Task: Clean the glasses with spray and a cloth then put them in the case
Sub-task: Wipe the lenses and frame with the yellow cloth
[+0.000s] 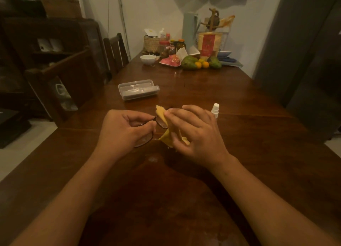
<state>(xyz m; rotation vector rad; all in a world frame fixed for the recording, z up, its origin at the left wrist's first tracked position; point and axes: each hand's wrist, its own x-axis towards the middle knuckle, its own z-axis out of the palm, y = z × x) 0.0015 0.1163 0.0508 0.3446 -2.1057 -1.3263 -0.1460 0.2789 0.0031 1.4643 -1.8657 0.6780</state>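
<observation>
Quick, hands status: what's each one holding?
Left hand: grips the glasses by the frame.
Right hand: pinches the yellow cloth against a lens.

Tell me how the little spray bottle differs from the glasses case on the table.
The spray bottle is white; the glasses case is clear plastic. The spray bottle stands upright and narrow; the glasses case lies flat and wide. Both rest on the wooden table, untouched.
</observation>
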